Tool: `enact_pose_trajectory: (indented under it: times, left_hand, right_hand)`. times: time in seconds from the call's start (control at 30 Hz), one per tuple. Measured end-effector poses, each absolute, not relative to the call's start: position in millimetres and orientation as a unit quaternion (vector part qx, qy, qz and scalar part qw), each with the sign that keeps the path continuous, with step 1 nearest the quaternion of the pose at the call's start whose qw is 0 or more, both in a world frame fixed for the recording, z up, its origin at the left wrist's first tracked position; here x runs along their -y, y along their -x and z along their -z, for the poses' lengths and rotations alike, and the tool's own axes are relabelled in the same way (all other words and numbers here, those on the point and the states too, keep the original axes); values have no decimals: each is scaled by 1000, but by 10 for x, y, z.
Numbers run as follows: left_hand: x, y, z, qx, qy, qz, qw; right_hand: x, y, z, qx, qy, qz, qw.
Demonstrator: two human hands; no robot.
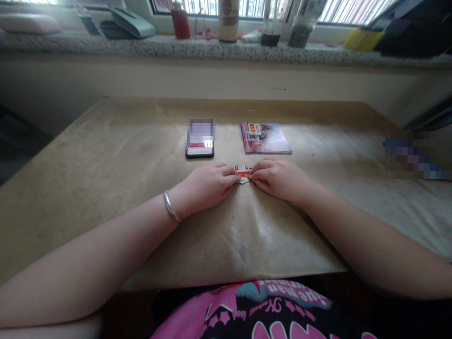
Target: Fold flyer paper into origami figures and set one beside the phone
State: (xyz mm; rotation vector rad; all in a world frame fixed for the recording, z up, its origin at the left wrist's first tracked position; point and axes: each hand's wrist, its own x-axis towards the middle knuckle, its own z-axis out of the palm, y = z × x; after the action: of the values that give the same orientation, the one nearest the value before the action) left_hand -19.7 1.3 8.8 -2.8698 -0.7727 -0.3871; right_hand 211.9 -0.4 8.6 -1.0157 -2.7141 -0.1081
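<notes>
A small piece of folded printed paper [243, 173], white with red and yellow, lies between my two hands just above the tabletop or on it. My left hand [211, 182], with a silver bangle on its wrist, pinches the paper's left side. On the right side, the fingertips of my right hand [278, 179] close on the same paper. Parts of the paper are hidden under the fingers. Beyond my left hand lies a phone [200, 149] with its screen lit. Past my right hand is a stack of printed leaflets [270, 139] with a colourful top sheet.
The table [106, 169] has a tan, slightly wrinkled cover. At its right edge lies a blue printed item [416, 157], partly blurred. Behind stands a stone windowsill [190, 49] bearing a red container [181, 21], a bottle [229, 21], jars and a green case [132, 22].
</notes>
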Motion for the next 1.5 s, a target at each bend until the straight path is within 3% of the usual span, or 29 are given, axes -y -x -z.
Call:
enact_pose_trajectory:
  times: [0.33, 0.63, 1.3, 1.5]
  left_hand:
    - [-125, 242, 3, 222, 962, 131, 89]
    - [-90, 191, -61, 273, 951, 133, 56]
    - [-90, 146, -41, 283, 939, 137, 139]
    - [-131, 163, -39, 288, 940, 159, 87]
  right_hand:
    - [31, -2074, -130, 913, 392, 40, 100]
    - [35, -2015, -47, 922, 356, 58, 139]
    - [13, -1927, -28, 932, 325, 111, 119]
    - [-13, -1893, -2, 905, 383, 19, 184]
